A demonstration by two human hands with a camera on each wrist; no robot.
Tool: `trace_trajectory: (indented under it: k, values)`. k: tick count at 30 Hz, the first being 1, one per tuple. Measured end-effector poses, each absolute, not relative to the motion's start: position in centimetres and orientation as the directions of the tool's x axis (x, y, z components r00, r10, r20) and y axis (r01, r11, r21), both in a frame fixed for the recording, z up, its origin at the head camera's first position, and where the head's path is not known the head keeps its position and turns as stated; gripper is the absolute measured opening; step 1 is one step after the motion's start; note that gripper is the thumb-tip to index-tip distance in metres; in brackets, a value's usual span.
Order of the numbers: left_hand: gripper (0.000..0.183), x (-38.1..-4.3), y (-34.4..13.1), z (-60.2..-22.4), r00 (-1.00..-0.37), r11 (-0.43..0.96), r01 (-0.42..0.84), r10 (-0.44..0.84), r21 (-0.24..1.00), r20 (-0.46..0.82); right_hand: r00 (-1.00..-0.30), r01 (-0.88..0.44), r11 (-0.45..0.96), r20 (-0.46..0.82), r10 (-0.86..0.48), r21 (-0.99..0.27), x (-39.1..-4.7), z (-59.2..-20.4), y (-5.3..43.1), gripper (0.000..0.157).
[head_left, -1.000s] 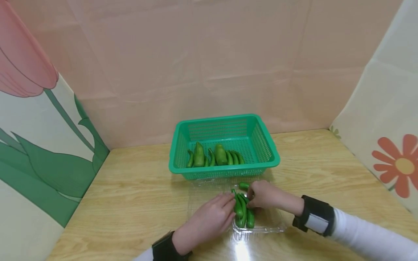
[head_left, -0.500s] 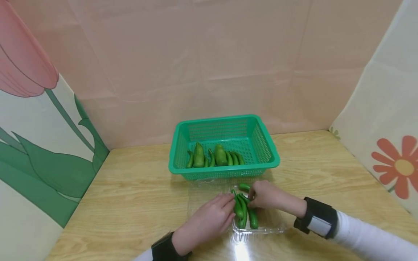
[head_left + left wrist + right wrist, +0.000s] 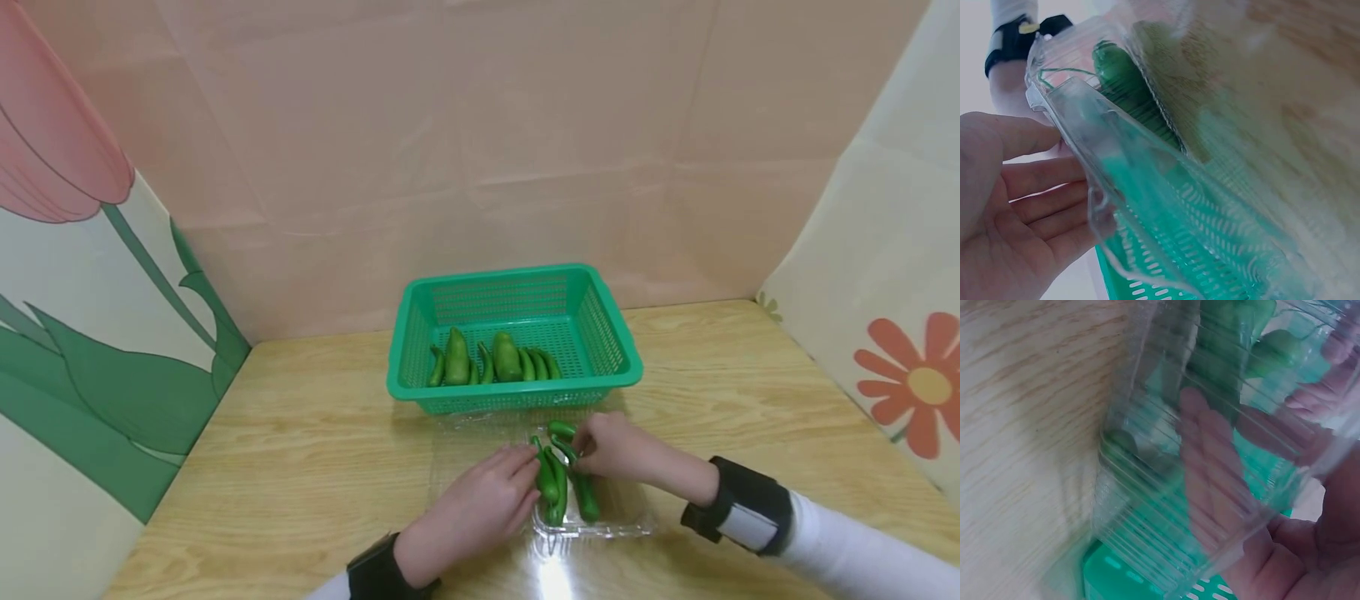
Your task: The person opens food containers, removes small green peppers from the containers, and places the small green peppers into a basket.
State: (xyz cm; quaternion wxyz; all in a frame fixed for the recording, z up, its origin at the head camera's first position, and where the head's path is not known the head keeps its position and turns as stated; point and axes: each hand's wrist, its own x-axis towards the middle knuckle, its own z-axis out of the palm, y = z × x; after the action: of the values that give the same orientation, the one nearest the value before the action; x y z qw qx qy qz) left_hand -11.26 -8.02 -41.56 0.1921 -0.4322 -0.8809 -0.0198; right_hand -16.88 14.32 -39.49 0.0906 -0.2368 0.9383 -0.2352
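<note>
A clear plastic clamshell box point(image 3: 611, 528) lies open on the table, its lid point(image 3: 457, 450) spread to the left. Inside are several green chili peppers point(image 3: 557, 492), with a short green one point(image 3: 561, 428) crosswise at the back. My right hand point(image 3: 615, 450) pinches a long green chili pepper point(image 3: 588, 500) and holds it apart from the others; in the right wrist view the fingers point(image 3: 1207, 450) reach into the box. My left hand point(image 3: 487, 500) rests with fairly straight fingers at the box's left edge, beside the leftmost peppers; its thumb point(image 3: 1035, 137) meets the clear wall.
A green perforated basket point(image 3: 517, 396) stands behind the box. It holds several slim green peppers point(image 3: 542, 363) and two thicker green vegetables point(image 3: 456, 357) in a row. A pink cloth backdrop point(image 3: 480, 167) rises behind the wooden table point(image 3: 300, 467).
My right hand has shifted slightly right, bringing the pinched chili pepper away from the others and widening the gap between them. The left hand has stayed in place.
</note>
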Motion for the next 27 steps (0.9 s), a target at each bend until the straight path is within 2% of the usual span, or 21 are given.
trace_trajectory:
  k: [10,27]
  values:
    - [0.037,-11.3,-8.0,-41.6,-0.562,0.629,0.768,0.751,-0.118,0.347,-0.87,-0.36,0.743,-0.084,-0.485,-0.564,-16.9,-38.3,14.8,0.017]
    - [0.037,-11.3,-8.0,-41.5,-0.55,0.627,0.766,0.753,-0.14,0.363,-0.868,-0.452,0.703,0.089,-0.489,-0.549,-17.9,-34.1,14.9,0.018]
